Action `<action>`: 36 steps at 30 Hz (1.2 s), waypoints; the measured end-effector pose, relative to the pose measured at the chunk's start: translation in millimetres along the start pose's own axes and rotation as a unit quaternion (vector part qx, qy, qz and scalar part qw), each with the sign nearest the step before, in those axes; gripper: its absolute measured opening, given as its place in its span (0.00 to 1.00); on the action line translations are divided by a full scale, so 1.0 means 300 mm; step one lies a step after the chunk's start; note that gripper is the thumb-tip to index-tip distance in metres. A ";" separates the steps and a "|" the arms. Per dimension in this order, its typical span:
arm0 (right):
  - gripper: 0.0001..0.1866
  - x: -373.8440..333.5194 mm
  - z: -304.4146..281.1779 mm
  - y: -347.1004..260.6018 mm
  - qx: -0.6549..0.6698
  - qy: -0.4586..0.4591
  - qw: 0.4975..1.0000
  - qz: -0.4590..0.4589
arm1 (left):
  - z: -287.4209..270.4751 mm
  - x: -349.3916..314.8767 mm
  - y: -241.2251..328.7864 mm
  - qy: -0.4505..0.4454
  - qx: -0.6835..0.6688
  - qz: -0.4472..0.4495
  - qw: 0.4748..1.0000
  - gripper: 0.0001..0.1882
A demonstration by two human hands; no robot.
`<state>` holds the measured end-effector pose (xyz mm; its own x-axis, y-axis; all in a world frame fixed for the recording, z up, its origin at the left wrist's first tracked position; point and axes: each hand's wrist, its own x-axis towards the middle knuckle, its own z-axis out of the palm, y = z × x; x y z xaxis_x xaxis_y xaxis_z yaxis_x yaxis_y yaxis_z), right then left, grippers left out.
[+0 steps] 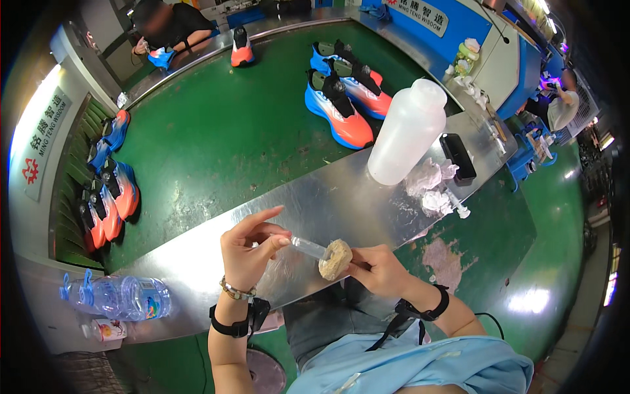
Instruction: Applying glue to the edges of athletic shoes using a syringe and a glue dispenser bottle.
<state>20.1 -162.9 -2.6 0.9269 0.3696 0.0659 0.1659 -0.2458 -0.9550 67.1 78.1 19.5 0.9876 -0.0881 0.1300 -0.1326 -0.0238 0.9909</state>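
While left hand (248, 253) pinches clear syringe (308, 247), tip touching crumbly beige sponge (335, 259); right hand (377, 266) closed on sponge, above steel worktop (197, 262) edge. Risk: overpress, fluid spurts onto lap; loose pinch, syringe slips. Sponge porous, rounded; syringe smooth, slim. White plastic bottle (405, 131) upright, well apart.

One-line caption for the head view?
Left hand points a clear syringe at a crumbly tan block held by the right hand, over a steel bench.
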 end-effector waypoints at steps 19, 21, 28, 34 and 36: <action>0.12 -0.077 -0.134 0.170 -0.007 0.214 0.968 0.129 | 0.174 0.620 -0.162 -0.214 0.456 0.103 0.858 0.12; 0.12 -0.100 -0.151 0.195 -0.004 0.227 0.963 0.145 | 0.196 0.677 -0.216 -0.285 0.515 0.129 0.798 0.11; 0.11 -0.159 -0.184 0.258 -0.022 0.236 0.961 0.139 | 0.273 0.793 -0.337 -0.423 0.534 0.105 0.725 0.09; 0.11 -0.165 -0.189 0.278 -0.008 0.236 0.962 0.138 | 0.289 0.825 -0.365 -0.463 0.570 0.111 0.670 0.07; 0.11 -0.164 -0.192 0.273 -0.011 0.232 0.963 0.136 | 0.276 0.823 -0.379 -0.461 0.551 0.113 0.686 0.06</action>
<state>7.5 -252.9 -67.4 0.9868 -0.1507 -0.0596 -0.1027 -0.2970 -0.9493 319.2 -23.3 -63.9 0.5258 -0.7939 -0.3054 -0.7586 -0.6001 0.2538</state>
